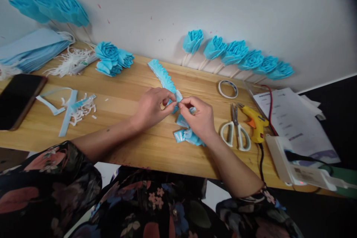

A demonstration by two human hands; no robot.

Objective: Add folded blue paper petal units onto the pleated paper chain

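Note:
Near the middle of the table, my left hand (154,106) and my right hand (198,115) meet fingertip to fingertip. Both pinch one end of a blue pleated strip (161,75), which looks like face-mask fabric. The strip's scalloped far part stretches away toward the wall. Exactly how the fingers grip the small end is partly hidden. Under and beside my right hand lie more crumpled blue fabric pieces (182,135). White-handled scissors (235,130) rest a little to the right of that hand.
Blue fabric flowers on sticks (234,52) lean along the wall; others lie by a face-mask stack (33,50). A yellow glue gun (255,121), tape roll (228,89) and white power strip (281,160) sit right. Left are a phone (21,100) and scraps (69,111).

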